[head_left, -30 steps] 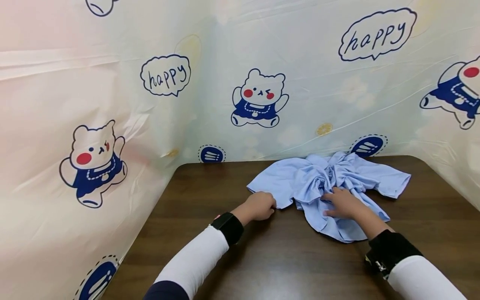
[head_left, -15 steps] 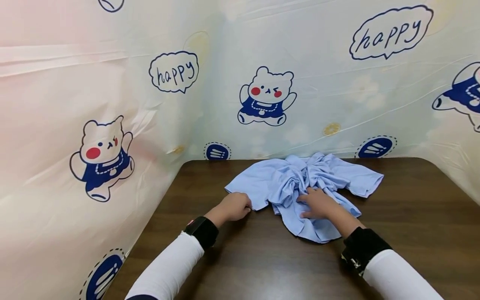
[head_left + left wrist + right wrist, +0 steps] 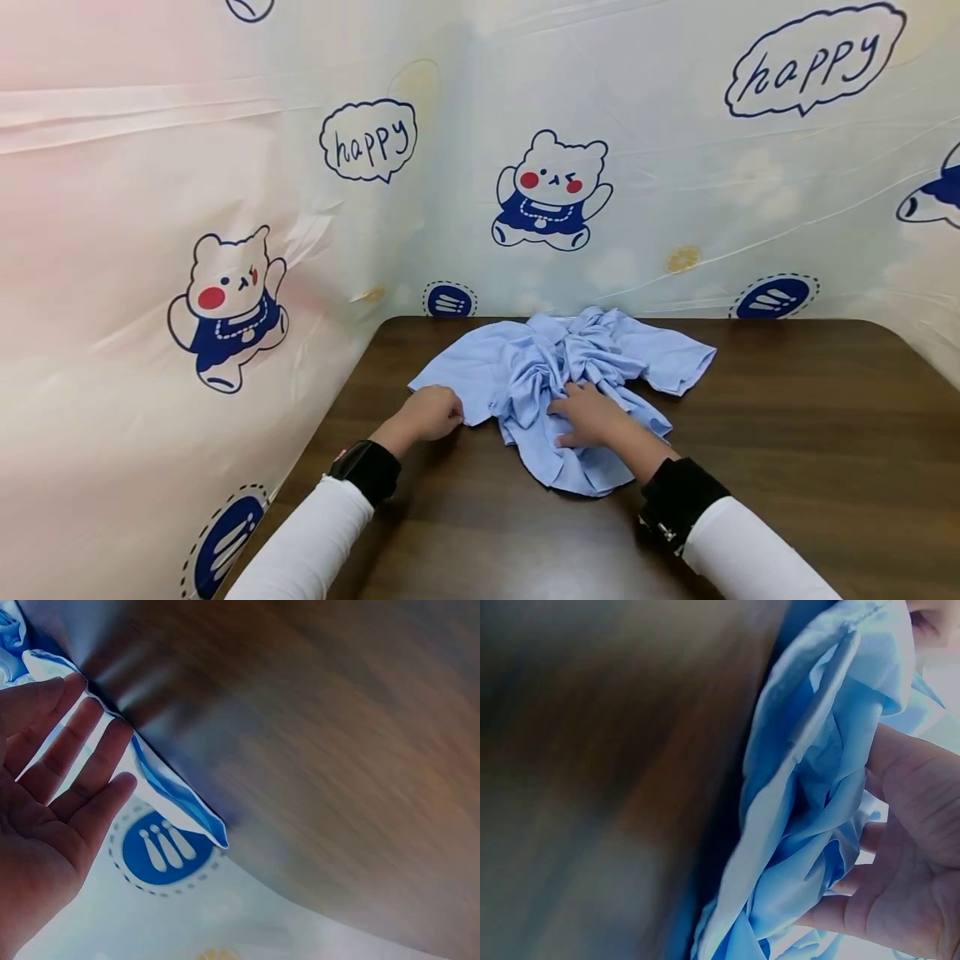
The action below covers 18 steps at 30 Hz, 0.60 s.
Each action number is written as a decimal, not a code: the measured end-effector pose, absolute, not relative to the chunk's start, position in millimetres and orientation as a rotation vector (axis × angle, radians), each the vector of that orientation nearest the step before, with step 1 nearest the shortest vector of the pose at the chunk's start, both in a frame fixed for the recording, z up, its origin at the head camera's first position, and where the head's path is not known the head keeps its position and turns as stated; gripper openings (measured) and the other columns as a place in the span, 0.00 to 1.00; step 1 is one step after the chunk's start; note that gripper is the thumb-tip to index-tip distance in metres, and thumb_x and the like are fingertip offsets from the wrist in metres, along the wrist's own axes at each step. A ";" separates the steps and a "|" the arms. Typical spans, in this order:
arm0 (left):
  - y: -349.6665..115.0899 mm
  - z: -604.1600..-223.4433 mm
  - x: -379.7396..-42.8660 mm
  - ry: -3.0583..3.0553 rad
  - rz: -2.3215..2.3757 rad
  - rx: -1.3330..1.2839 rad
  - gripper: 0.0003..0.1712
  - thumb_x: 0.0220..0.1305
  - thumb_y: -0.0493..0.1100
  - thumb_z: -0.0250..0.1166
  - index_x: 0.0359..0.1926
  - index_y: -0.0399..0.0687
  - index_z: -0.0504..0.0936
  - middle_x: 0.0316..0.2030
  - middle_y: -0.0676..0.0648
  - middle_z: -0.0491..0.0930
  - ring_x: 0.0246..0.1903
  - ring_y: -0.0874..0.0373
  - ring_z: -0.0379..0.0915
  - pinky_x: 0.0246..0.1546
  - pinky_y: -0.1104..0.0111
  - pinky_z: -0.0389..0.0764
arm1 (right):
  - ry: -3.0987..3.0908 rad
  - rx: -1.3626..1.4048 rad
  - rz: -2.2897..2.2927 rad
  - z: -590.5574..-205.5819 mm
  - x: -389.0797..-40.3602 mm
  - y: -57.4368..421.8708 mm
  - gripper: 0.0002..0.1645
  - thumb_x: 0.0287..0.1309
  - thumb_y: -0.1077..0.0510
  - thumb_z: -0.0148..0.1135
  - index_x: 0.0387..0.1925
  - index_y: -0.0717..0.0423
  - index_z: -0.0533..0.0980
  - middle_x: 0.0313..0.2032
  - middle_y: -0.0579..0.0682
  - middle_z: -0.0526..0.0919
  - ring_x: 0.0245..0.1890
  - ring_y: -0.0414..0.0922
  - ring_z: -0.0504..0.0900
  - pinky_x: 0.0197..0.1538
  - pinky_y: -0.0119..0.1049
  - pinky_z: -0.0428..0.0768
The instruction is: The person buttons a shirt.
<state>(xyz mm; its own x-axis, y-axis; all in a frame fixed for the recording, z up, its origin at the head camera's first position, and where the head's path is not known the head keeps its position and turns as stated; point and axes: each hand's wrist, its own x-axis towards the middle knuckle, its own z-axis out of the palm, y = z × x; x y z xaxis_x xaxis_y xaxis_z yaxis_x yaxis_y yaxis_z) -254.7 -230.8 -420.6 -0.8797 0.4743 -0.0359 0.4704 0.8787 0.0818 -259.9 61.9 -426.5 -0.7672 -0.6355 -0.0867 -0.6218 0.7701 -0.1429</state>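
A light blue short-sleeved shirt lies crumpled on the dark wooden table, its middle bunched and twisted into folds. At the left sleeve's opening, my left hand pinches the hem; in the left wrist view the thumb and fingertips meet at the sleeve edge. My right hand rests on the bunched middle with fingers and thumb spread, pressing into the cloth. In the right wrist view folds of the shirt stand between that thumb and fingers, and the fingertips are hidden behind them.
The brown table has rounded far corners. Behind it and along the left hangs a pale curtain printed with bears and "happy" bubbles. Black bands circle both wrists over white sleeves.
Both hands and the shirt have shifted left together across the table. The shirt keeps much the same crumpled shape, and the view has turned slightly left.
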 end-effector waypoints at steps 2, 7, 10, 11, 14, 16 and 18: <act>-234.4 -420.3 -254.5 2.998 0.110 0.735 0.06 0.60 0.37 0.67 0.27 0.49 0.87 0.22 0.57 0.78 0.25 0.62 0.69 0.35 0.63 0.77 | 2.833 -1.003 -0.155 -426.1 -258.8 57.0 0.29 0.54 0.43 0.71 0.56 0.49 0.78 0.52 0.60 0.74 0.53 0.64 0.71 0.51 0.57 0.75; -235.9 -417.7 -257.1 2.978 0.123 0.713 0.06 0.60 0.38 0.67 0.26 0.49 0.87 0.22 0.57 0.78 0.25 0.62 0.69 0.35 0.63 0.76 | 2.829 -0.975 -0.161 -423.8 -257.8 55.0 0.29 0.54 0.43 0.71 0.56 0.48 0.78 0.53 0.61 0.72 0.54 0.64 0.70 0.50 0.58 0.75; -233.3 -413.8 -260.9 2.949 0.130 0.664 0.08 0.61 0.38 0.66 0.25 0.49 0.86 0.20 0.56 0.76 0.23 0.61 0.69 0.32 0.64 0.75 | 2.775 -1.004 -0.279 -417.1 -256.5 62.9 0.30 0.57 0.44 0.69 0.58 0.52 0.77 0.56 0.66 0.70 0.57 0.66 0.68 0.54 0.61 0.71; -232.2 -412.1 -262.1 2.943 0.142 0.638 0.08 0.61 0.39 0.66 0.25 0.48 0.85 0.20 0.56 0.76 0.23 0.61 0.69 0.32 0.64 0.75 | 2.753 -1.032 -0.334 -413.0 -255.9 67.8 0.30 0.58 0.44 0.68 0.59 0.54 0.76 0.57 0.68 0.69 0.58 0.67 0.67 0.56 0.61 0.70; -230.0 -409.2 -264.6 2.958 0.169 0.526 0.08 0.62 0.39 0.66 0.26 0.47 0.85 0.20 0.54 0.75 0.23 0.60 0.69 0.30 0.63 0.75 | 2.696 -1.133 -0.547 -396.3 -256.0 87.4 0.28 0.62 0.47 0.65 0.58 0.59 0.77 0.56 0.66 0.74 0.57 0.63 0.72 0.56 0.56 0.72; -229.8 -410.2 -264.9 2.983 0.186 0.442 0.07 0.63 0.40 0.67 0.27 0.46 0.85 0.22 0.53 0.77 0.25 0.59 0.71 0.31 0.62 0.76 | 2.709 -1.166 -0.707 -383.5 -258.7 104.1 0.24 0.64 0.50 0.63 0.54 0.62 0.79 0.51 0.61 0.80 0.51 0.57 0.78 0.51 0.51 0.77; -230.4 -413.3 -264.7 3.015 0.197 0.357 0.06 0.63 0.40 0.67 0.30 0.44 0.86 0.26 0.52 0.80 0.28 0.58 0.73 0.35 0.61 0.77 | 2.785 -1.138 -0.819 -372.7 -265.6 122.2 0.18 0.64 0.54 0.62 0.48 0.63 0.81 0.43 0.56 0.84 0.43 0.53 0.81 0.44 0.48 0.79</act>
